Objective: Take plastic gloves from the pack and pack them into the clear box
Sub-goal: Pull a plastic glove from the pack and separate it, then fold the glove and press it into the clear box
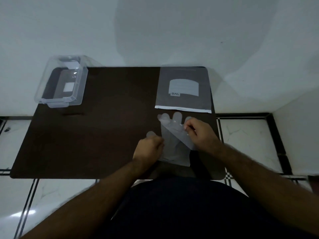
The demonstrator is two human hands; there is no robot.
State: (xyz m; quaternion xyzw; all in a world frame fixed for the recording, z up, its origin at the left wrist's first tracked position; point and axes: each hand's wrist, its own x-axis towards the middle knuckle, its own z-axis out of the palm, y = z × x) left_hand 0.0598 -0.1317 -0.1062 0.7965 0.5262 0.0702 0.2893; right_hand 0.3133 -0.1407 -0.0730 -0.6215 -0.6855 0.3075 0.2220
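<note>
A dark desk (86, 144) stands against a pale wall. On its near right part lies a clear plastic glove (174, 145), flat, finger ends pointing away. The right hand (200, 133) pinches a folded-over edge of the glove between its fingers (187, 125). The left hand (149, 150) presses on the glove's left side, fingers curled. Just beyond lies the grey glove pack (183, 90). The empty clear box (61, 82) sits at the far left corner.

Translucent glove (174, 140) flat below pack (183, 90)
</note>
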